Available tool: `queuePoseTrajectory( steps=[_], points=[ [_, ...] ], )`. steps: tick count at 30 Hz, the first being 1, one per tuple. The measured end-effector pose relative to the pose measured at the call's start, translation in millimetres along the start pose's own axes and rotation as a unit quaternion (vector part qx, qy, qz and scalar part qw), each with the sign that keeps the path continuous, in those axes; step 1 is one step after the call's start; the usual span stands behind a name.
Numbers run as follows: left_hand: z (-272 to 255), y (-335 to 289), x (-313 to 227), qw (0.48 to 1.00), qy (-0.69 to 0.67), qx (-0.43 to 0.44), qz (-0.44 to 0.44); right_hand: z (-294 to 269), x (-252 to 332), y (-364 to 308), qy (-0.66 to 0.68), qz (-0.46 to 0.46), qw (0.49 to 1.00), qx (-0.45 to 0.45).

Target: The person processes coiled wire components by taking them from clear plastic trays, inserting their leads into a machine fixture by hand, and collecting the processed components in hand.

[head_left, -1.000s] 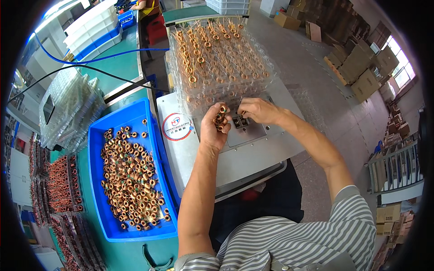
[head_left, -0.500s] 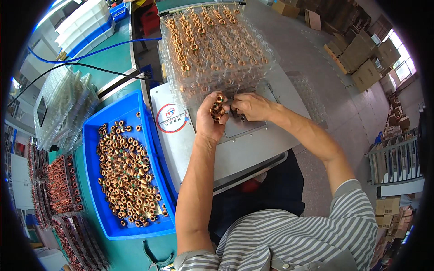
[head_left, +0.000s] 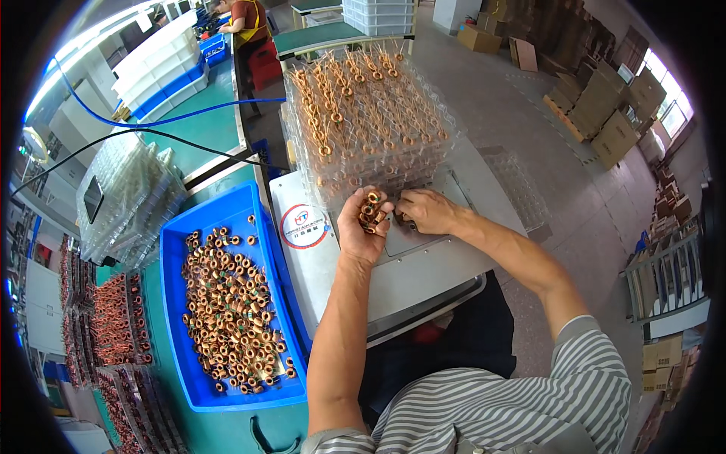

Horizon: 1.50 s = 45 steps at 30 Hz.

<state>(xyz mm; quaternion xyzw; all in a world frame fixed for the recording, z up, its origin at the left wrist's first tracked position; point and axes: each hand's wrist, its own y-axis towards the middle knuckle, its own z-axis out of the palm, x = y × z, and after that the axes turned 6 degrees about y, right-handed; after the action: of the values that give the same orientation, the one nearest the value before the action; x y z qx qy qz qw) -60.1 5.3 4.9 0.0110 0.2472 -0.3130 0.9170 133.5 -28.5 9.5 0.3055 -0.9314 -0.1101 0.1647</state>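
My left hand (head_left: 354,236) is closed around several copper-wound ring coils (head_left: 371,213), palm up over the grey metal machine top (head_left: 446,261). Close beside it, my right hand (head_left: 428,212) has its fingers bent together at a small dark fitting (head_left: 409,225) on that top. What the right fingertips hold, if anything, is hidden. Just beyond both hands stands a stack of clear plastic trays (head_left: 370,163). Coils with long wire leads (head_left: 335,116) stand in the uppermost tray, along its left side and far edge.
To the left, a blue bin (head_left: 175,340) holds many loose coils (head_left: 234,303) on a green table (head_left: 151,303). Empty-looking clear trays (head_left: 125,200) and racks of reddish parts (head_left: 121,318) lie farther left. Blue and black cables cross behind. Another person (head_left: 248,19) sits at the far table.
The whole view has tipped upward, so everything sits lower in the picture and the far person appears. Both hands keep nearly the same places at the machine, the left still holding coils.
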Motion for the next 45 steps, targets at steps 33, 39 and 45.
queuePoseTrajectory(
  steps=[33,39,45],
  points=[
    [7.6,-4.0,1.4,0.994,0.108,0.01,-0.004,-45.8,67.8,41.3,0.241,0.181,0.927,-0.224],
    [5.1,-5.5,-5.9,0.999,0.014,0.012,-0.031,-88.8,46.8,123.1,0.082,0.153,0.95,-0.261],
    [3.0,-9.7,-12.1,0.999,0.027,0.008,-0.04,-81.8,14.8,199.3,0.039,0.281,0.941,-0.183]
  ],
)
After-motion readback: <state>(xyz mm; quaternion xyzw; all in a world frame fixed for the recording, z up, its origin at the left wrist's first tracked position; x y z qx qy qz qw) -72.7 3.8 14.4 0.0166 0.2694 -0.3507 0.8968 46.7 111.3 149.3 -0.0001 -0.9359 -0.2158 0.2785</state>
